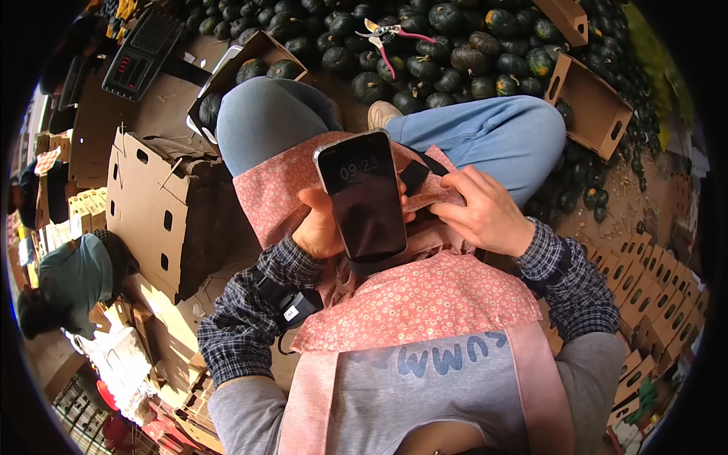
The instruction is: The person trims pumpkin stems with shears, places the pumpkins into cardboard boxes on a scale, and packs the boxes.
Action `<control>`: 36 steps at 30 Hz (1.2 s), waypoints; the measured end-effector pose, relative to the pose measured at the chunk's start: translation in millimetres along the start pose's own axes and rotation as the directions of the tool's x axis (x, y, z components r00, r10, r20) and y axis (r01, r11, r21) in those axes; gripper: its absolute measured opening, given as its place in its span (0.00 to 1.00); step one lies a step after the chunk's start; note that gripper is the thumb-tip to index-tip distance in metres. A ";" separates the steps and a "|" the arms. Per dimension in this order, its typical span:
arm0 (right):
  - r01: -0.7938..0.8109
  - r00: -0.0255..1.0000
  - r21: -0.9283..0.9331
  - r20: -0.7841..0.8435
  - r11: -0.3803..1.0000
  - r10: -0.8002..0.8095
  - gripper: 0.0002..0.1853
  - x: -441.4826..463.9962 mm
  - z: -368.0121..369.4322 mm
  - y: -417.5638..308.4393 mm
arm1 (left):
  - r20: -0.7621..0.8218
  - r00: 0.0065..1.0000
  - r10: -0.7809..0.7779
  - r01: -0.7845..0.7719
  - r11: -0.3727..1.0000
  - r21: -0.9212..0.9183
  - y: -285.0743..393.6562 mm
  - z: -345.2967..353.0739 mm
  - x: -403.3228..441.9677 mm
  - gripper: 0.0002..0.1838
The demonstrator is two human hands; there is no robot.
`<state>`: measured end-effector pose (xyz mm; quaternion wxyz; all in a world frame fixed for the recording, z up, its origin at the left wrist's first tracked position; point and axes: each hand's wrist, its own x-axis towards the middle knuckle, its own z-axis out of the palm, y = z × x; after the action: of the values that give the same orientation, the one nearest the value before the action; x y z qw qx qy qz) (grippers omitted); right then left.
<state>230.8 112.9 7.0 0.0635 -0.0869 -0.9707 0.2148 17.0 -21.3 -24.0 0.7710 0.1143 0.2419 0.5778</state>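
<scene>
Dark phone held over a floral apron

The phone (364, 197) lies in the middle of the view, above the wearer's lap. It is slim and black, with rounded corners and a clear case edge; its dim screen shows 09:23 and faint reflections, and its top leans slightly toward 11 o'clock. The left hand (322, 227) grips it from beneath, thumb by its left edge. Just beside it, at 3 o'clock, the right hand (485, 212) is closed, pinching a fold of the pink floral apron (425, 303).

Farther out, at 12 o'clock, pink-handled shears (387, 32) lie on dark green squashes (371, 87). An open box (584, 95) sits at 2 o'clock, a large carton (140, 227) at 9, and a scale (140, 57) with red digits at 10.
</scene>
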 end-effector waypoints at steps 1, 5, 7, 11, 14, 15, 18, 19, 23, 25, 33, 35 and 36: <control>-0.017 0.999 -0.016 0.042 1.000 0.018 0.12 -1.9 2.3 0.9 | -0.004 1.000 -0.007 0.007 1.000 -0.003 0.8 1.1 0.0 0.65; -0.043 0.993 -0.101 0.102 0.994 0.053 0.16 -6.2 3.2 -0.1 | 0.029 0.999 -0.017 0.016 1.000 0.023 -0.5 -1.4 -2.1 0.63; -0.069 0.990 -0.095 0.113 0.993 0.080 0.19 -8.6 3.9 -1.1 | 0.040 0.999 -0.018 0.010 0.982 0.191 -1.6 -1.1 -3.6 0.59; -0.231 0.947 0.054 0.243 0.972 0.211 0.25 -22.3 12.6 8.1 | 0.388 0.916 0.105 -0.394 0.047 0.918 -9.2 32.9 10.7 0.47; -0.204 0.955 -0.009 0.217 0.979 0.201 0.29 -29.0 13.3 9.1 | 0.286 0.955 -0.082 -0.282 -0.559 0.780 -31.9 56.8 -0.3 0.40; -0.185 0.961 -0.039 0.200 0.982 0.189 0.29 -29.4 11.7 5.9 | 0.321 0.945 -0.056 -0.276 -0.660 0.698 -34.1 59.5 -1.3 0.41; -0.149 0.976 -0.059 0.154 0.987 0.156 0.31 -30.9 8.5 7.8 | 0.353 0.932 -0.078 -0.328 -0.589 0.738 -45.9 51.6 -3.6 0.37; -0.139 0.979 -0.052 0.142 0.989 0.145 0.32 -32.5 8.1 8.4 | 0.491 0.867 -0.082 -0.447 -0.564 0.695 -48.1 44.6 -2.5 0.34; -0.120 0.980 -0.105 0.148 0.987 0.135 0.34 -31.8 9.0 -1.9 | 0.188 0.979 -0.074 -0.177 -0.758 0.628 -62.2 51.6 -2.7 0.32; -0.049 0.988 -0.220 0.135 0.974 0.080 0.33 -32.7 8.7 -12.7 | -0.046 0.995 -0.088 -0.054 -0.864 0.501 -69.8 50.8 14.5 0.18; -0.073 0.973 0.358 0.232 0.931 -0.013 0.32 -23.3 -11.1 -11.5 | 0.774 0.613 -0.157 -0.767 -0.352 0.536 9.6 54.1 3.2 0.12; -0.149 0.968 0.484 0.251 0.862 0.026 0.23 -19.1 -24.6 -2.4 | 0.742 0.665 0.080 -0.638 -0.456 0.620 57.8 45.0 -22.9 0.12; -0.231 0.956 0.530 0.278 0.816 0.090 0.18 -16.4 -29.5 3.7 | 0.706 0.662 0.250 -0.510 -0.541 0.669 82.8 33.2 -34.4 0.13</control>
<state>252.1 124.9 30.6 -0.0503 -0.1202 -0.8552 0.5017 -42.9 -25.1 50.5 0.0624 0.8008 0.4547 0.3848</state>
